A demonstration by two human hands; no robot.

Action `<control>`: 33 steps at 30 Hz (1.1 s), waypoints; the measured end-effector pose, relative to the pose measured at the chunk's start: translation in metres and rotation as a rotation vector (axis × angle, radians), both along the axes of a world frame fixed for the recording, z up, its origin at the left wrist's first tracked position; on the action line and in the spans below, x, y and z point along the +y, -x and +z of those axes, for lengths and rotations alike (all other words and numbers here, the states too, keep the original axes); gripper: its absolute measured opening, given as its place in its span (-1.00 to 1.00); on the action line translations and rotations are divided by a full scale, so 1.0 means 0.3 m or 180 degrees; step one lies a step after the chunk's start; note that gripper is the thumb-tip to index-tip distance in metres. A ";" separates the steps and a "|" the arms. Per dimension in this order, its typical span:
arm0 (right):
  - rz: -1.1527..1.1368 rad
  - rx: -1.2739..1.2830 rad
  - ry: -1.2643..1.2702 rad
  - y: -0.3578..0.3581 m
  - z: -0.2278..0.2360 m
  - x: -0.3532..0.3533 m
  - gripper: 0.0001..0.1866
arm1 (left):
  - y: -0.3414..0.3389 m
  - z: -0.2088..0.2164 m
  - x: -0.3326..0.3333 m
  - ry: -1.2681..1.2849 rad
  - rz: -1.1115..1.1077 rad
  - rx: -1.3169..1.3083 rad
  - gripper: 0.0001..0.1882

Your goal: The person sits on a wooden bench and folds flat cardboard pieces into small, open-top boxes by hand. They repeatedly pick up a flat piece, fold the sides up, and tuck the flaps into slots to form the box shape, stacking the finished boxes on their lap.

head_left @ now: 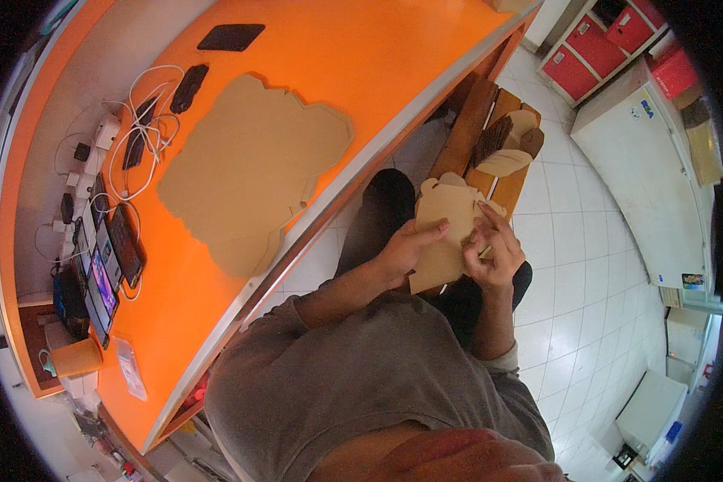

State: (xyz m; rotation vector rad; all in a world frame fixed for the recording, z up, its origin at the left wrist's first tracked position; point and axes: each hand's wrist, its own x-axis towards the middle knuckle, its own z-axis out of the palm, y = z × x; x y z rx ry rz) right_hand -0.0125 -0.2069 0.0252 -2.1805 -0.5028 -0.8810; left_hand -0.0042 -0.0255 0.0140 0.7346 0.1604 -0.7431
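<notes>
A brown cardboard box blank (pixel 446 205), with cut flaps along its far edge, lies across my lap. My left hand (pixel 408 251) grips its left side, thumb on top and fingers underneath. At the right edge, my right hand (pixel 494 247) is closed with bent fingers on a flap of the same blank. Beyond it, several folded cardboard trays (pixel 508 145) sit nested on a slatted wooden bench (pixel 467 120). To the left, more flat cardboard blanks (pixel 249 173) lie on an orange table (pixel 353 48).
White cables (pixel 140 136), phones (pixel 104 277) and a dark power bank (pixel 189 88) line the table's far left side. The table's metal edge (pixel 297 233) runs close to my left arm. A white fridge (pixel 639 161) stands on the tiled floor (pixel 566 281) at right.
</notes>
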 end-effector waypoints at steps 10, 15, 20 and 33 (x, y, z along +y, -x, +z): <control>0.0215 0.1315 -0.2750 0.034 -0.044 0.020 -0.76 | 0.030 -0.024 -0.042 -0.0291 0.0384 -0.0576 -0.60; 0.0824 0.2211 -0.3968 0.040 -0.084 0.003 -0.67 | 0.018 -0.015 -0.030 -0.0300 0.0122 -0.0669 -0.55; 0.0676 0.2236 -0.4076 0.056 -0.107 0.019 -0.69 | 0.020 -0.059 -0.030 -0.0504 0.0221 -0.0739 -0.54; 0.0022 0.1391 -0.2214 0.067 -0.046 0.021 -0.80 | -0.014 -0.038 0.003 -0.1198 -0.0423 -0.2442 -0.58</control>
